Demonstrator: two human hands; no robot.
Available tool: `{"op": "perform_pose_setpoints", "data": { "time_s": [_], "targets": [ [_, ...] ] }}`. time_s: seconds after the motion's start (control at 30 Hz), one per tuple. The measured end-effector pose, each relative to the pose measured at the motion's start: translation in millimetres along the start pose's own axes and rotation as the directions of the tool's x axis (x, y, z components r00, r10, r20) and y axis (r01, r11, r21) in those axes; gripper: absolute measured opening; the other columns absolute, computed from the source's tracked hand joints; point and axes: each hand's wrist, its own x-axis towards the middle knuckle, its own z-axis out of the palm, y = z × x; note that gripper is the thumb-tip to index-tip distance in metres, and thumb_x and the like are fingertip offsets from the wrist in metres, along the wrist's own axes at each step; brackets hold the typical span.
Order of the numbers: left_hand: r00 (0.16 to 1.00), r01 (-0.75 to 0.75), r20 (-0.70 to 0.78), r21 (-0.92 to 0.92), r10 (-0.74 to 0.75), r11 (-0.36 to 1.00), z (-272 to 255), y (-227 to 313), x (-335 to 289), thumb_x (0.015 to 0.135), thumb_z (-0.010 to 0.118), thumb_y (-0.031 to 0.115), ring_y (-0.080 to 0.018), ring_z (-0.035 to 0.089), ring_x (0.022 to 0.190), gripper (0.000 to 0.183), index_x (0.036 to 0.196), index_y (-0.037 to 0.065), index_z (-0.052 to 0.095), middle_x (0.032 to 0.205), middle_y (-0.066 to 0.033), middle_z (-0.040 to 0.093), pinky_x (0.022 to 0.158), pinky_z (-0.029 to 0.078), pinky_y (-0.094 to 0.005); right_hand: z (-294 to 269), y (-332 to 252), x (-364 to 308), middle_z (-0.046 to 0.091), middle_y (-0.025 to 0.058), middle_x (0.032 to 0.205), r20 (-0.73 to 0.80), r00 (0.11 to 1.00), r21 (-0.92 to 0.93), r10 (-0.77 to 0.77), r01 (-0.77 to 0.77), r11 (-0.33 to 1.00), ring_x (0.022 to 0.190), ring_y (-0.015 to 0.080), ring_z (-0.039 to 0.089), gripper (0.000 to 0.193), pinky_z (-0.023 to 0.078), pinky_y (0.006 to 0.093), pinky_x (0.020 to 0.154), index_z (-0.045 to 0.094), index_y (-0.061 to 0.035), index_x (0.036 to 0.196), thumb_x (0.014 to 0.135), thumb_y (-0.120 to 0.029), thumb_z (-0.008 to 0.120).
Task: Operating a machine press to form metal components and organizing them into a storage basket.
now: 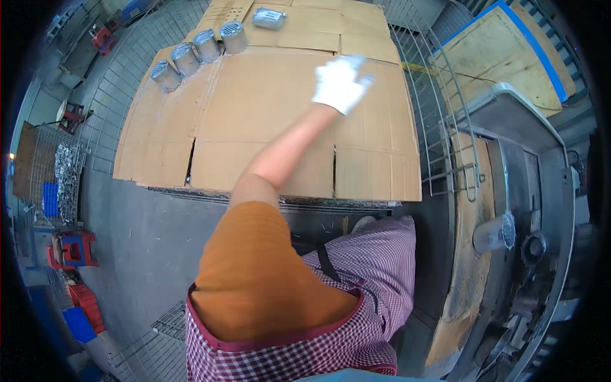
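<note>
My left hand (343,83), in a white glove, is stretched out over the right part of a cardboard-covered surface (267,95). Its fingers look spread, though motion blurs them, and nothing shows in its grasp. Whether it touches the cardboard, I cannot tell. My right hand is out of view. Toward the far left of the cardboard stand several grey metallic cylinders (233,37) in a slanting row. Beyond them, near the far edge, lies a small grey bundle in clear plastic (268,18).
Wire mesh panels (445,127) flank the cardboard. At the right stands a metal machine with a grey tray (531,105) and a clear plastic cylinder (494,234). Red and blue stools (72,249) and a wire basket of shiny pieces (65,181) are at the left.
</note>
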Motion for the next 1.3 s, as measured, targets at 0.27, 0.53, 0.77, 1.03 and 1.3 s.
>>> {"op": "perform_pose_setpoints", "data": {
  "time_s": [0.27,0.53,0.77,1.03,1.3],
  "targets": [
    [0.786,0.531,-0.077,0.593,-0.614,0.605,-58,-258,41,0.082,0.045,0.071,-0.0370,0.015,0.143,0.086,0.150,0.022,0.027,0.155,-0.0192,0.017,0.110,0.022,-0.0556,-42,-79,46,0.058,0.0079,0.070,0.074,0.997,0.044,-0.019,0.016,0.999,0.064,0.0299,0.055,0.027,0.044,0.0440,0.059,0.062,-0.0143,0.073,0.083,-0.039,0.054],
    [0.665,0.488,0.021,0.744,-0.746,0.456,-102,-325,95,0.072,0.041,0.084,-0.0386,0.013,0.143,0.096,0.150,0.034,0.019,0.155,-0.0185,0.017,0.113,0.015,-0.0541,-73,-128,78,0.060,0.0091,0.075,0.167,0.985,0.031,0.032,-0.038,0.999,0.070,0.0302,0.056,0.031,0.045,0.0433,0.063,0.063,-0.0133,0.078,0.083,-0.042,0.053],
    [0.695,0.402,0.140,0.737,-0.706,0.542,-108,-325,88,0.071,0.050,0.080,-0.0335,0.045,0.127,0.090,0.141,0.024,0.042,0.135,-0.0194,0.049,0.103,0.035,-0.0470,-68,-129,95,0.061,0.0101,0.080,0.265,0.964,0.035,0.006,-0.016,0.999,0.074,0.0304,0.057,0.035,0.046,0.0427,0.066,0.064,-0.0124,0.083,0.083,-0.045,0.052],
    [0.885,0.281,0.095,0.673,-0.456,0.684,-81,-283,-22,0.075,0.061,0.064,-0.0351,0.060,0.099,0.064,0.102,0.006,0.069,0.103,-0.0196,0.064,0.087,0.046,-0.0448,-48,-132,113,0.062,0.0113,0.086,0.367,0.930,0.069,-0.010,-0.017,0.997,0.080,0.0307,0.059,0.040,0.047,0.0420,0.070,0.065,-0.0113,0.088,0.084,-0.049,0.051],
    [0.922,0.300,-0.119,0.820,-0.368,0.488,-105,-369,59,0.079,0.065,0.038,-0.0332,0.046,0.126,0.062,0.136,0.020,0.048,0.137,-0.0157,0.048,0.100,0.036,-0.0508,-42,-130,135,0.063,0.0125,0.092,0.446,0.895,0.080,0.008,-0.049,0.996,0.086,0.0310,0.060,0.046,0.048,0.0413,0.074,0.066,-0.0103,0.093,0.084,-0.052,0.050]
  ]
}}
